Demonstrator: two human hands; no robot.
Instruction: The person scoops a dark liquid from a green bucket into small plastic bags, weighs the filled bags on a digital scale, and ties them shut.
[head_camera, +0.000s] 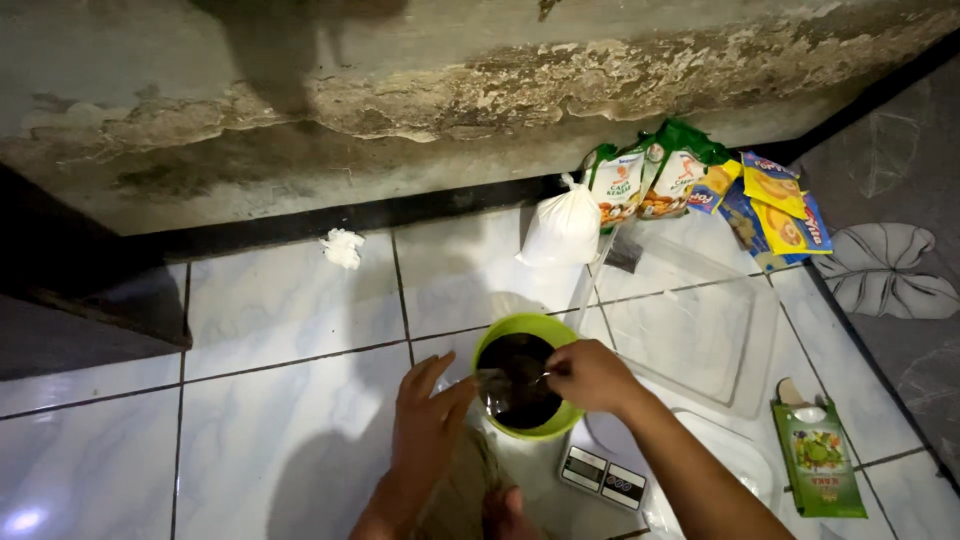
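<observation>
Left of green bowl (527, 375): bare floor tiles (290, 330), open passage; only a crumpled white scrap (343, 247) far left by wall. Far right blocked: white bag (563, 231), packets (700, 180). Right: clear tray (700, 335), green pouch (818, 455). Near: digital scale (603, 478), possibly under a clear lid.

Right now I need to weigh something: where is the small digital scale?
In the head view, the scale lies on the tiled floor, just below the green bowl, beside the right forearm.
</observation>
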